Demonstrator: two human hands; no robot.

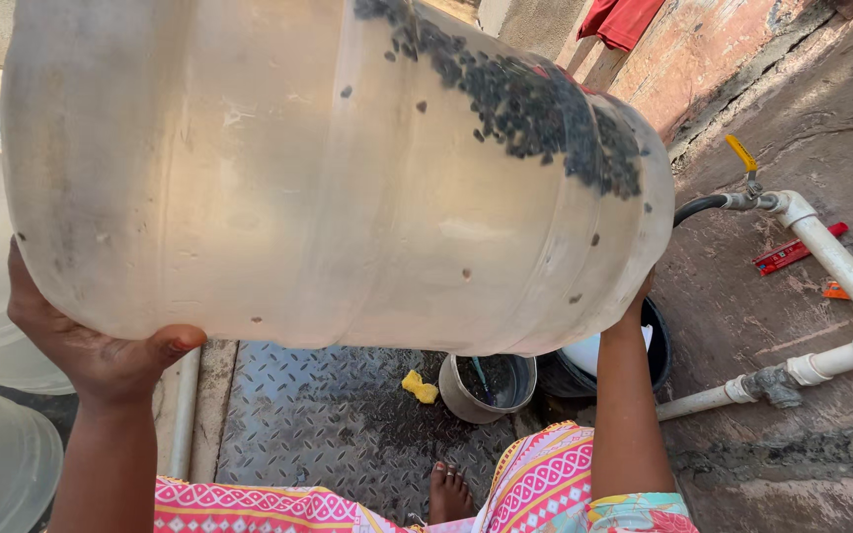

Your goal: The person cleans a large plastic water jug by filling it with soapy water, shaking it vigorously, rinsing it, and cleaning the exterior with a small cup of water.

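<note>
1. A large translucent water jug (328, 168) lies on its side, raised close to the camera; small dark grains cling inside its upper wall.
2. The left hand (91, 345) cups its base from below, thumb pressed on the wall; the right hand (637, 301) grips the far end, fingers mostly hidden.
3. Below on the metal floor plate (328, 424): a steel pot (486, 387), a yellow sponge (421, 386), a bare foot (449, 491).
4. White pipes (841, 266) run at right.

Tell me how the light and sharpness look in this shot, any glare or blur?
Head view: hard sunlight shines through the translucent water jug, leaving a hazy glow; the dark grains inside stay crisp. The left hand and metal pot lie in the jug's shade. White pipe is brightly lit; no motion blur.
</note>
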